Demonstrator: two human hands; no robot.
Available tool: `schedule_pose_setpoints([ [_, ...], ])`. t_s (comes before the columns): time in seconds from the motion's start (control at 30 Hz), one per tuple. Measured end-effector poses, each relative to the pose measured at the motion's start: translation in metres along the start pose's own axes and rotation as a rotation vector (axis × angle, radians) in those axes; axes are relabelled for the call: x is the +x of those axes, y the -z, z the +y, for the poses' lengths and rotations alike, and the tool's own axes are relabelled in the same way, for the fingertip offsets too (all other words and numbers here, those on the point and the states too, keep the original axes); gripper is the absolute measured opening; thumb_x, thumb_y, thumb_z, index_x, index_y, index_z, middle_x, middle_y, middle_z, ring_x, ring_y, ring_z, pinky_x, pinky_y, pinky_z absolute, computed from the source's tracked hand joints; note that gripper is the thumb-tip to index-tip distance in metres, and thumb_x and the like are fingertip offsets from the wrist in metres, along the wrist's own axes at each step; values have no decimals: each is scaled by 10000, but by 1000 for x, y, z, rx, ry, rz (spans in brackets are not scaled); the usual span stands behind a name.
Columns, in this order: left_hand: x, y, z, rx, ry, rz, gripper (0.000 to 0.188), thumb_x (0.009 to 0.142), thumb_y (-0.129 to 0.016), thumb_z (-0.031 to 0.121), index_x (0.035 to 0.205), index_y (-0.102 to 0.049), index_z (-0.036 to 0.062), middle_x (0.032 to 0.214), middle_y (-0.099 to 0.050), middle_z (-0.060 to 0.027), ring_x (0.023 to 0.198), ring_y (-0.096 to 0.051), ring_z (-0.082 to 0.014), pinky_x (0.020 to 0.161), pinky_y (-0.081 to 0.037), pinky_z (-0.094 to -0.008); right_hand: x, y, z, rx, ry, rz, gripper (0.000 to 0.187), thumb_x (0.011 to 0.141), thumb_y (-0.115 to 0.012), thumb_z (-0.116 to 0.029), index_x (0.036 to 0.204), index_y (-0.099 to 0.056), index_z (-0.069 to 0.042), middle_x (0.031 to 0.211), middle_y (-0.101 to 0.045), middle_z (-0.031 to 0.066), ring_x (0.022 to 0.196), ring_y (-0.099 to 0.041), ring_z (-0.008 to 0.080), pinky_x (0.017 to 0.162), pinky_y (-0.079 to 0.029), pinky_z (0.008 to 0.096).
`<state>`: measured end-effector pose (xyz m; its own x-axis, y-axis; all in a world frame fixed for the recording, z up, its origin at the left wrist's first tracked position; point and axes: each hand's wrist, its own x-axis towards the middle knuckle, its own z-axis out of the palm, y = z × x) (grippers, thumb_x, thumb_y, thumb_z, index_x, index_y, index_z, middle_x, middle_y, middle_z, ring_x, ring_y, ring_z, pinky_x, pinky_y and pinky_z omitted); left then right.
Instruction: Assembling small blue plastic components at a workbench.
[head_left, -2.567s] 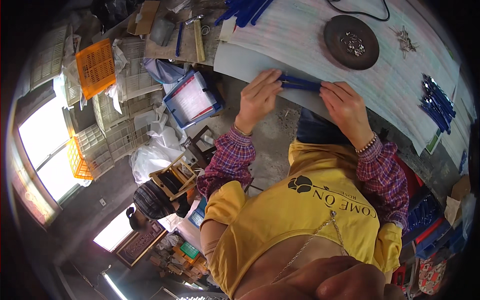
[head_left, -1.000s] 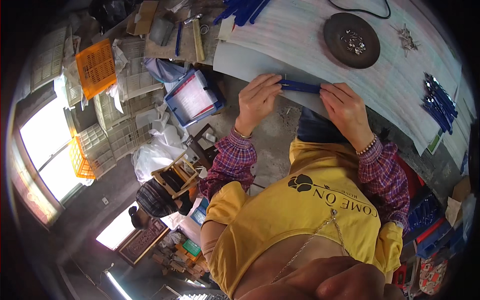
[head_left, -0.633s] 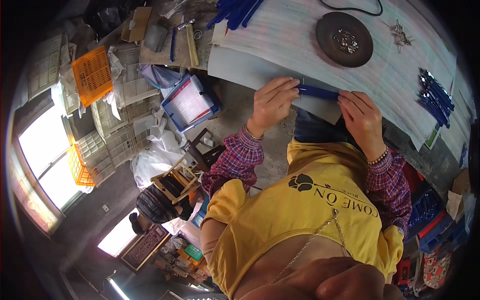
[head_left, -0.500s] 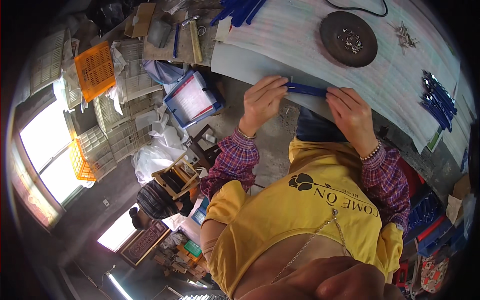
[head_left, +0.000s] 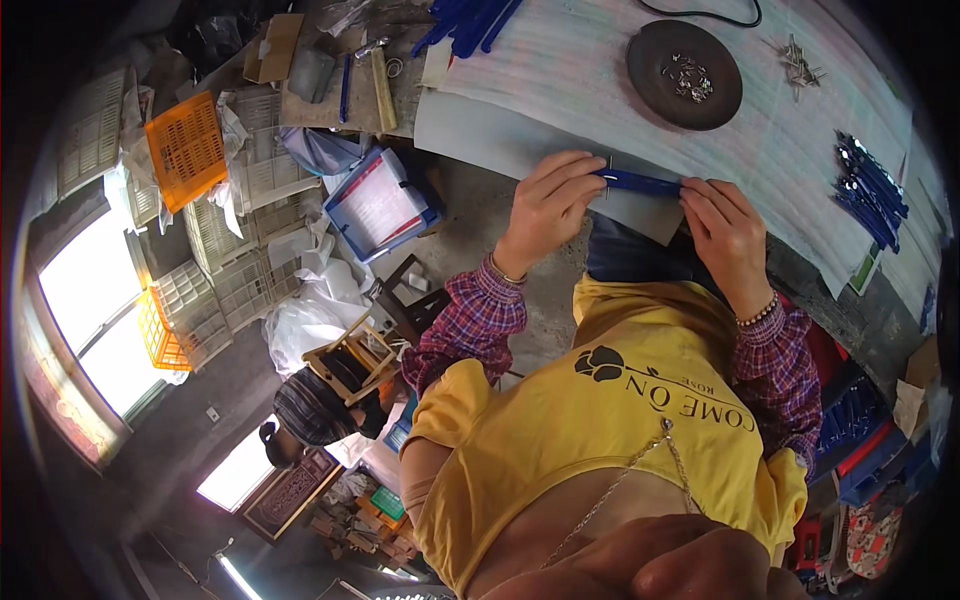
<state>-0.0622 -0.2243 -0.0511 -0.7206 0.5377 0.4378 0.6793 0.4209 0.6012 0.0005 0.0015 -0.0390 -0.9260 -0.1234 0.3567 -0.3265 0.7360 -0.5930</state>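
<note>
A slim, dark blue strip (head_left: 644, 184) is stretched level between my hands, above the table's near edge. My left hand (head_left: 548, 212) pinches its left end between thumb and fingers. My right hand (head_left: 730, 240) is closed on the right end. Close to the left fingertips, a thin metal pin (head_left: 611, 163) stands crosswise at the strip; how it is fixed there is too small to tell. Beyond my hands lies a dark round dish (head_left: 722, 50) with small shiny metal pieces (head_left: 690, 80) in its middle. A loose cluster of metal pins (head_left: 797, 68) lies right of the dish.
Bundled blue strips (head_left: 870, 190) lie at the table's right, others (head_left: 470, 25) at its far left. A hammer (head_left: 384, 90) rests on the side bench. A blue bin (head_left: 430, 215) and stacked crates (head_left: 230, 225) stand left. Another person (head_left: 315, 405) sits lower left.
Both hands, still holding the blue strip, have shifted slightly to the right in the picture. The pin near the left fingertips now shows more plainly. The table has slid slightly left in view.
</note>
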Motion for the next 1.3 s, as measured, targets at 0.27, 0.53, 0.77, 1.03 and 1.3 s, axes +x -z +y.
schedule_pose_setpoints([
  [0.27, 1, 15, 10, -451, 471, 73, 165, 733, -592, -109, 869, -615, -19, 967, -638, -140, 867, -613, -194, 737, -491, -278, 9, 8, -14, 18, 43, 78, 169, 706, -669, 17, 870, -635, -2, 924, -646, 83, 821, -613, 256, 690, -509, 325],
  [0.53, 47, 28, 31, -865, 554, 1, 164, 753, -558, -132, 898, -580, -60, 901, -627, -147, 840, -619, -178, 764, -493, -255, -11, 18, -27, 849, -562, -156, 343, 805, -583, 45, 1146, -576, 4, 921, -636, 68, 818, -605, 114, 730, -476, 237],
  [0.77, 67, 7, 45, -923, 523, -167, 128, 779, -582, -77, 902, -604, -47, 861, -639, -93, 810, -628, -140, 757, -502, -244, -12, 5, -28, 1238, -696, -416, 267, 897, -554, -104, 1123, -566, 36, 882, -632, 31, 789, -572, 73, 710, -461, 207],
  [1.03, 57, -27, 49, -927, 565, -108, 419, 777, -626, -52, 1164, -467, -37, 1007, -583, -113, 945, -570, -143, 787, -489, -265, -21, 5, -24, 1348, -834, -167, 224, 918, -526, -141, 1061, -596, 16, 844, -623, 15, 750, -564, 71, 666, -441, 188],
  [1.3, 53, -44, 54, -928, 504, -118, 462, 760, -656, -40, 1182, -470, -20, 946, -587, -92, 870, -573, -119, 759, -480, -247, -23, 16, -18, 1279, -776, -110, 219, 928, -510, -151, 1032, -595, 22, 830, -612, 23, 741, -569, 83, 642, -455, 200],
])
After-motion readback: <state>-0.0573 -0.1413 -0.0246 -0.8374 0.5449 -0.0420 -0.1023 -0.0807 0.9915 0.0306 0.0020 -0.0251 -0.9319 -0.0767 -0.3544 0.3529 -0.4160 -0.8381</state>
